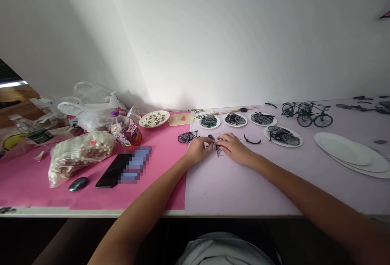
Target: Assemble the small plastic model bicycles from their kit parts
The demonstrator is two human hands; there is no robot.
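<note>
**A:** Head camera. Where are the hands?

**B:** Both are at the middle of the table (243, 187). The left hand (199, 149) and right hand (233, 147) meet knuckle to knuckle, fingers curled in and the tips nipped on a small dark part (217, 146) that sits low on the lilac sheet between them. It is too small for me to say exactly what it is.

**A:** What lies around them?

**B:** A loose wheel (185, 137) is at ten o'clock from the left hand. A curved black strip (252, 140) is at two o'clock from the right hand. At twelve o'clock is a row of plates (235, 125) with dark pieces on them. A larger plate (297, 142) is at three o'clock, and toy bicycles (307, 114) stand at two o'clock, well apart. A phone (111, 170) lies at eight o'clock.

**A:** How would you handle a piece that tiny?

**B:** I'd judge it best to keep both wrists resting on the table and the part close to the sheet. I would also turn it with the fingertips only, so that if it slips it drops nearby and doesn't skid toward the wheel.
</note>
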